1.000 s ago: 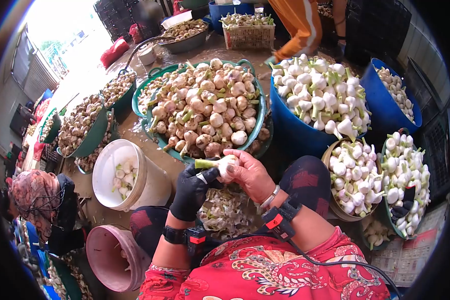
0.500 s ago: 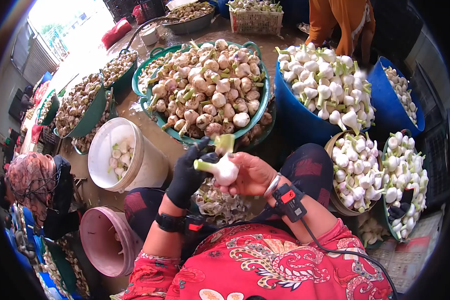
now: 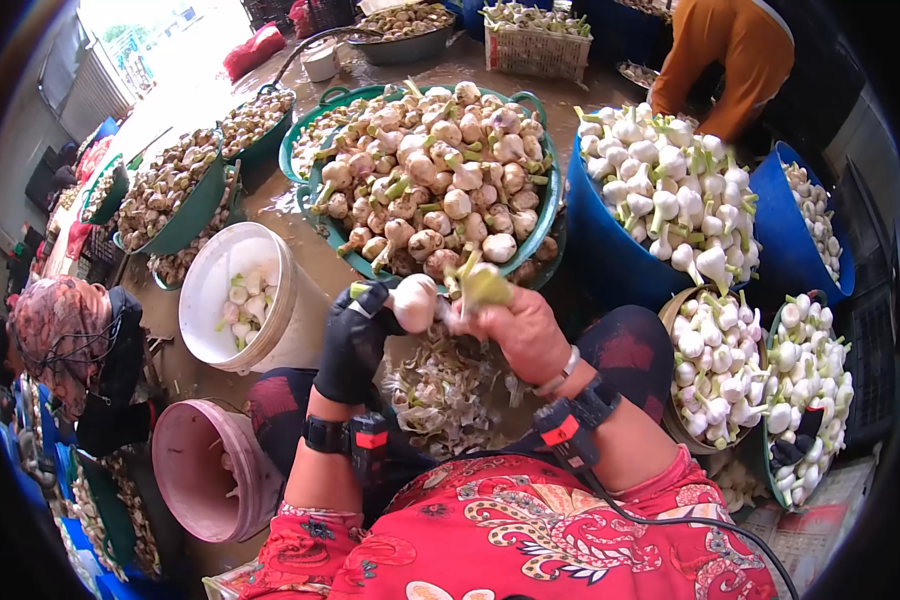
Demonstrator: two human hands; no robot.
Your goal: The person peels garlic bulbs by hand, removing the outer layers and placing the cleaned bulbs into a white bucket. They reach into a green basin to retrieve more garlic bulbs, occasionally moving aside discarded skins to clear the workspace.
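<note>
My left hand [image 3: 355, 335], in a black glove, is closed round a white garlic bulb [image 3: 413, 303], whose green stem end pokes out by the fingers. Against the bulb's right side works my bare right hand [image 3: 523, 335], its fingers closed on a yellow-green object [image 3: 485, 286] that is blurred, so I cannot make out its kind. Below both hands lies a heap of papery garlic skins [image 3: 440, 390] between my knees. Just beyond them stands a green tub [image 3: 552, 200] piled with unpeeled, soil-marked garlic bulbs [image 3: 425, 185].
At right are a blue tub [image 3: 600, 235] of clean white garlic and more full containers. A white bucket [image 3: 300, 310] with some bulbs and a pink bucket [image 3: 195, 470] stand at left. One person [image 3: 65, 345] is at left; another in orange trousers [image 3: 725, 60] bends at back right.
The bulb has turned in my left hand, its stem now toward the glove. My right hand has rolled over, back upward, holding the yellow-green object. The person in orange has bent down.
</note>
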